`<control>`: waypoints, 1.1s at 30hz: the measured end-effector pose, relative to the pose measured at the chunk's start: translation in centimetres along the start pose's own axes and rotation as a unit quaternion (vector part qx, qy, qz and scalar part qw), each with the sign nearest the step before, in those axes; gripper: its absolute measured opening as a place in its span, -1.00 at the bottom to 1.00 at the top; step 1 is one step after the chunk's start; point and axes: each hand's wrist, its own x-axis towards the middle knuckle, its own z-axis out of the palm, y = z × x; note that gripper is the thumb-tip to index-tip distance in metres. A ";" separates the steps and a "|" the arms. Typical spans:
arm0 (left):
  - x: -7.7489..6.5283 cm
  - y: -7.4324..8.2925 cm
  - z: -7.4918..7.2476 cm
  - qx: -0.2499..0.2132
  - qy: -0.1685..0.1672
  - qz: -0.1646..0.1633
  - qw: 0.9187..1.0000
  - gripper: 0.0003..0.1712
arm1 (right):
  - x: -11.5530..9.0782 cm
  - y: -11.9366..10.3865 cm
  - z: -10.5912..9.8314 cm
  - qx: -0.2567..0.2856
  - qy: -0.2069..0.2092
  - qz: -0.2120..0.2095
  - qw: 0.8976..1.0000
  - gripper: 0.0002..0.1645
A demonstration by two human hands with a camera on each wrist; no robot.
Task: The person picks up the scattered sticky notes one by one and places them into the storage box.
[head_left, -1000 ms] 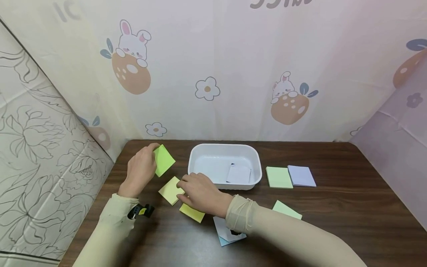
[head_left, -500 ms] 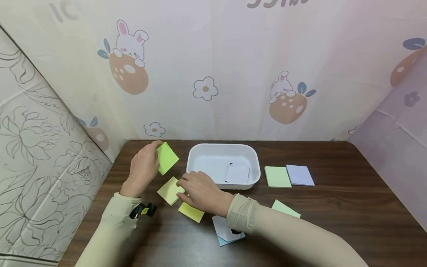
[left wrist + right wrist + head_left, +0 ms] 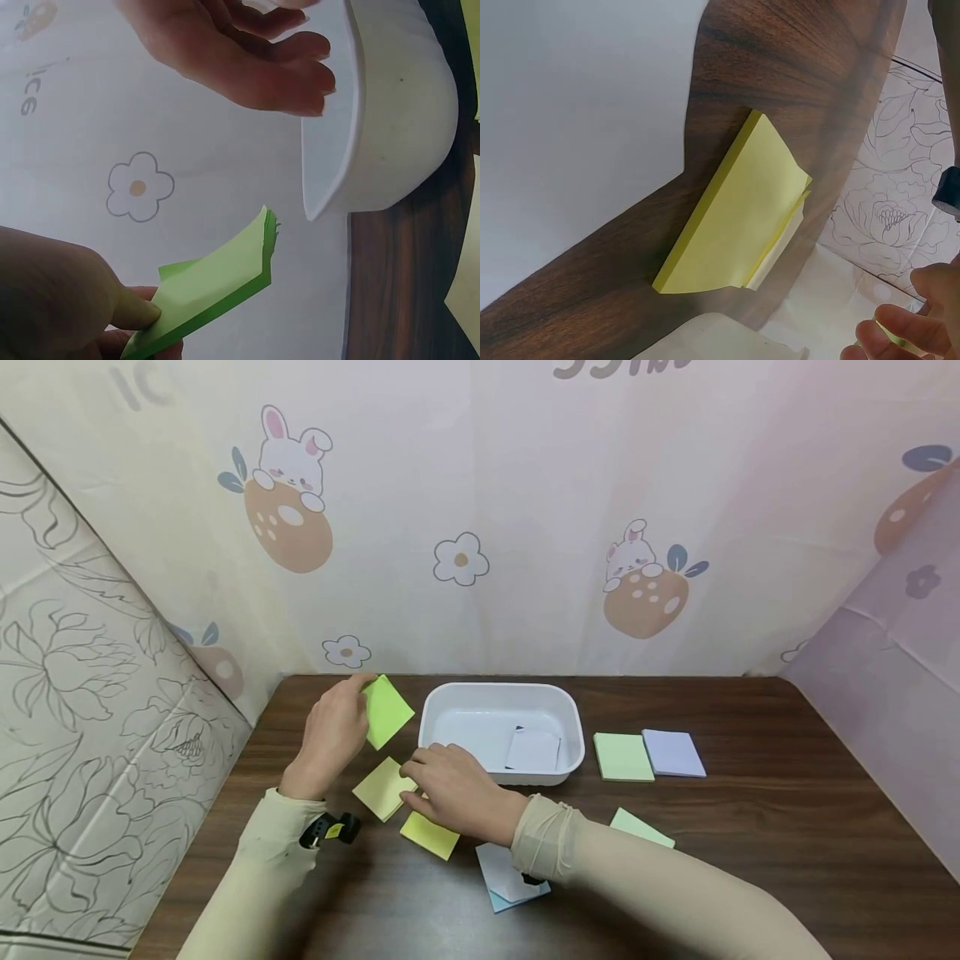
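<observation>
My left hand [image 3: 330,735] pinches a bright green sticky note pad [image 3: 387,714] by its edge, raised above the table to the left of the tray. In the left wrist view the thumb lies on the green pad [image 3: 217,281], and its sheets look slightly fanned at one end. My right hand [image 3: 457,789], fingers loosely bent and holding nothing, hovers by the front of the white tray [image 3: 540,778]. Below it lie a pale yellow pad [image 3: 381,789] and a brighter yellow pad [image 3: 429,837], both partly hidden by that hand in the head view.
A white square pad [image 3: 534,750] lies inside the tray. Light green [image 3: 624,757] and lavender [image 3: 673,753] pads sit to the tray's right. Nearer me are a mint pad [image 3: 637,827] and a white pad [image 3: 498,870] over a blue one, both partly covered by my right arm.
My left hand has carried the green pad rightward and slightly up, closer to the tray. The right hand has stayed almost still. The pads on the table have not moved.
</observation>
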 end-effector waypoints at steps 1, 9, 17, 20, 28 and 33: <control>0.0 0.1 0.0 0.000 -0.001 0.001 1.000 -0.61 | 0.0 0.0 0.0 0.001 0.001 0.000 1.000 -0.65; 0.3 0.9 0.1 -0.006 0.000 0.009 1.000 -0.62 | 0.0 0.3 -0.1 0.006 0.001 0.000 1.000 -0.64; 0.4 1.2 0.3 -0.003 -0.002 0.009 1.000 -0.62 | -0.3 1.1 -0.6 0.008 0.002 -0.005 1.000 -0.73; 0.3 1.3 0.5 0.000 -0.002 0.010 1.000 -0.62 | -0.4 1.4 -0.6 0.011 -0.003 0.000 1.000 -0.73; 0.5 2.0 1.2 -0.003 -0.010 0.015 1.000 -0.62 | -0.8 1.8 -0.3 0.020 -0.007 0.010 1.000 -0.76; 0.6 2.4 1.5 -0.008 -0.007 0.018 1.000 -0.62 | -1.1 2.0 -0.1 0.022 0.001 0.010 1.000 -0.72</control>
